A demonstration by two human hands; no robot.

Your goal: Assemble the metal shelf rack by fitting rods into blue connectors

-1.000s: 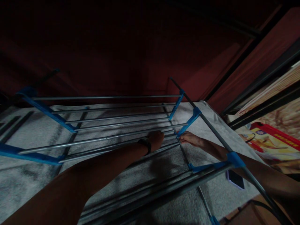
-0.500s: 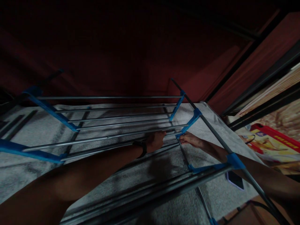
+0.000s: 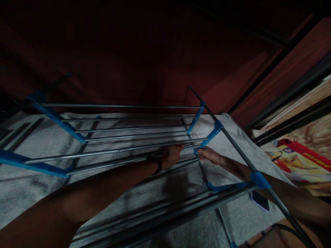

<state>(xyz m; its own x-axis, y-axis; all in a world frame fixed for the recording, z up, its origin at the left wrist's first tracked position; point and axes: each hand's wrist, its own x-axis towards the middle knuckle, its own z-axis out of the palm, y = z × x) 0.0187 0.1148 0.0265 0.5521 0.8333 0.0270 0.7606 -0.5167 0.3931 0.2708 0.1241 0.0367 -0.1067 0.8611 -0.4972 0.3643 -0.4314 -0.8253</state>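
A rack of grey metal tubes and blue plastic brackets lies on its side. My left hand (image 3: 172,155), with a dark band at the wrist, is closed around a metal tube (image 3: 139,158) of the middle tier. My right hand (image 3: 210,155) pinches the lower end of the blue bracket (image 3: 212,133) where that tube meets it. Its fingertips are partly hidden, in dim light. A long side pole (image 3: 236,146) passes above my right forearm. Nearer to me, another blue bracket (image 3: 232,186) holds further tubes.
The rack rests on a light grey cloth (image 3: 240,151). A phone (image 3: 260,200) lies under my right forearm. At right is a red and yellow printed package (image 3: 300,160) beside dark frame bars. A dark red wall (image 3: 144,82) rises behind the rack.
Both hands stay at the same joint with almost no movement. The view has shifted very slightly; the rack looks the same.
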